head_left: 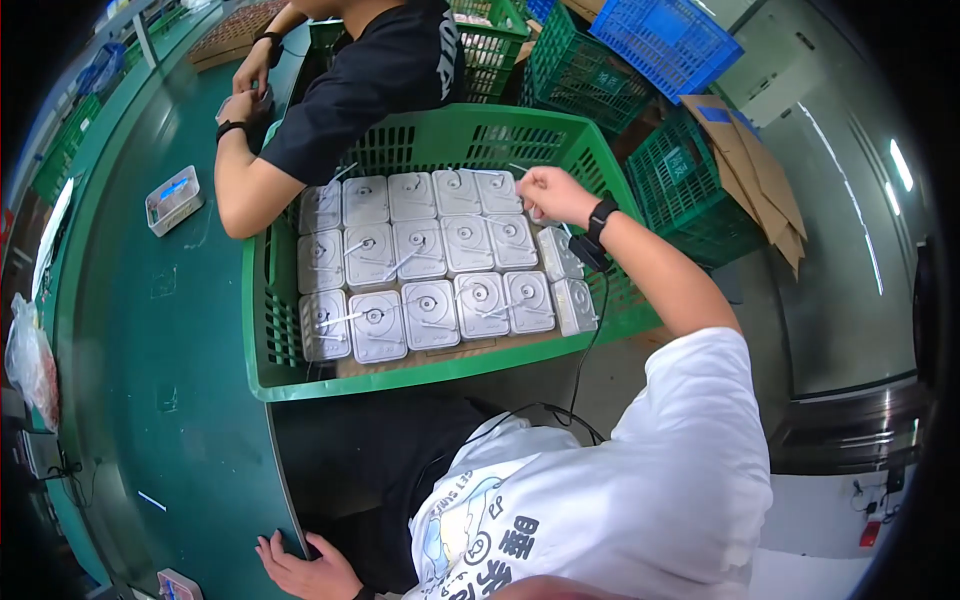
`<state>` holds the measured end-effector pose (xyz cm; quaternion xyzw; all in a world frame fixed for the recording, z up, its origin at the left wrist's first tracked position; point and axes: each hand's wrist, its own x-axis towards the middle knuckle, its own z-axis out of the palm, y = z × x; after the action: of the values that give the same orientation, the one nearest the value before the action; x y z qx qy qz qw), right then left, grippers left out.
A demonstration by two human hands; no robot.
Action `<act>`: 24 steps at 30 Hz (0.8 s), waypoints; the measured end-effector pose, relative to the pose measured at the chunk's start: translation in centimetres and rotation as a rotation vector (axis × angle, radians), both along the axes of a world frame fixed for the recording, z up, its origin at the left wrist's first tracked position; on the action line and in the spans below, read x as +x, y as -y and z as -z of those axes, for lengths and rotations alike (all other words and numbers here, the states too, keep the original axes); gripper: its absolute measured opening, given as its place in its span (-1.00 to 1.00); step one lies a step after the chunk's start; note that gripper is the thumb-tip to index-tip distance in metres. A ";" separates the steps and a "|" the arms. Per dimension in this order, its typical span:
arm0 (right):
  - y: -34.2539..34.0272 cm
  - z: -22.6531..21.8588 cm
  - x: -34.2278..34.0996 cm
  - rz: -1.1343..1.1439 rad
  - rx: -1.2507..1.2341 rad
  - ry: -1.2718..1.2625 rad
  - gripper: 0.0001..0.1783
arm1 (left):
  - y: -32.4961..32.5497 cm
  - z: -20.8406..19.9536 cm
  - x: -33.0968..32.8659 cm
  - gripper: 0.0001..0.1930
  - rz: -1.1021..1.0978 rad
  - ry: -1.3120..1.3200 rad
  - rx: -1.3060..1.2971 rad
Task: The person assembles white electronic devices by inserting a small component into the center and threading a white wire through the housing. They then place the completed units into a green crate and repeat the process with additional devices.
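My right hand (556,196) reaches over the far right part of a green plastic crate (420,378). Its fingers are closed in a pinch beside the last white square box (497,192) of the far row; what they hold, if anything, is too small to make out. Several such white boxes (376,326) stand in rows in the crate, each with a round mark on top and many with thin white strips or leads lying across. Two boxes (574,305) at the right side are turned on edge. Down at the workbench's near edge, my left hand (308,570) rests with fingers spread, holding nothing.
A green workbench (200,420) runs along the left, with a small clear tub (174,200) on it. A co-worker's arm (262,190) leans across the crate's far left corner. Stacked crates (665,45) and cardboard (745,170) stand behind. A black cable (578,375) hangs from my right wrist.
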<state>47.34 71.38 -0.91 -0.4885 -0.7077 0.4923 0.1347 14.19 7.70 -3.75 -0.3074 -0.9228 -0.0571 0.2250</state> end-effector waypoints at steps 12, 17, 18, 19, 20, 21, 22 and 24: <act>4.4 11.2 -0.5 -0.501 0.851 0.561 -0.55 | 0.2 0.4 0.0 -0.37 -0.033 0.032 0.046; 3.9 12.7 -1.4 -0.624 0.902 0.591 -0.63 | 0.3 1.7 0.2 -0.53 -0.098 0.103 0.051; 3.7 12.9 -1.7 -0.628 0.889 0.594 -0.66 | 0.4 1.7 0.3 -0.55 -0.124 0.142 0.054; 3.7 12.9 -1.9 -0.642 0.901 0.586 -0.66 | 0.5 1.7 0.3 -0.55 -0.141 0.140 0.061; 3.7 12.9 -1.9 -0.644 0.858 0.584 -0.66 | 0.7 1.6 0.2 -0.55 -0.123 0.132 0.058; 3.4 12.6 -2.0 -0.649 0.820 0.581 -0.66 | 0.6 1.5 0.3 -0.55 -0.110 0.124 0.059; 3.1 12.2 -2.0 -0.654 0.782 0.581 -0.67 | 0.5 1.6 0.3 -0.55 -0.096 0.117 0.060; 3.2 10.0 -1.7 -0.633 0.769 0.514 -0.66 | 0.3 1.6 0.3 -0.55 -0.107 0.107 0.072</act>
<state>45.60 68.17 -10.89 -0.2723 -0.9584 0.0803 -0.0279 14.53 7.38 -5.31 -0.2462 -0.9459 -0.0945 0.1889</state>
